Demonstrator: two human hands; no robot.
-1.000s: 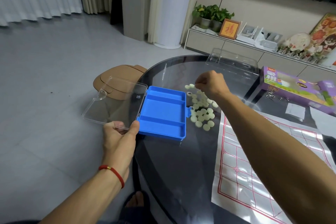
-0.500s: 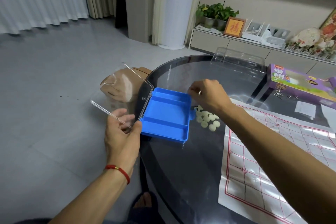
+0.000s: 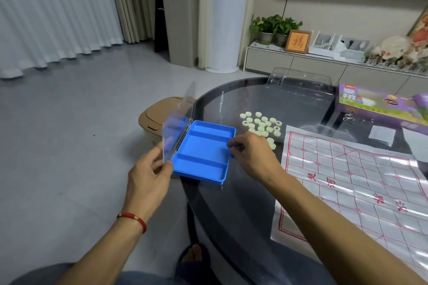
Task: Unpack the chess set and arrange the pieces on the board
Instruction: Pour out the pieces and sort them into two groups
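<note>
Head view: the blue case (image 3: 203,154) lies at the desk (image 3: 231,215) edge, long axis pointing away. Left hand (image 3: 148,173) pinches its clear lid (image 3: 177,127), standing nearly upright; right hand (image 3: 252,152) grips the case's right rim. Pale pieces (image 3: 261,124) lie beyond, beside the board (image 3: 361,183).

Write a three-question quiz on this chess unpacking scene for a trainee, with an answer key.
1. True or false: the blue tray still holds chess pieces.
2. What does the left hand hold? A) the purple box B) the clear lid C) the board sheet
3. Where do the pale chess pieces lie relative to the board sheet?

Key
1. False; its three compartments look empty.
2. B; the fingers pinch the clear lid, which stands raised on its hinge. The right hand grips the tray's opposite edge.
3. In a loose heap on the glass table, beyond the tray and off the sheet's far left corner.
</note>
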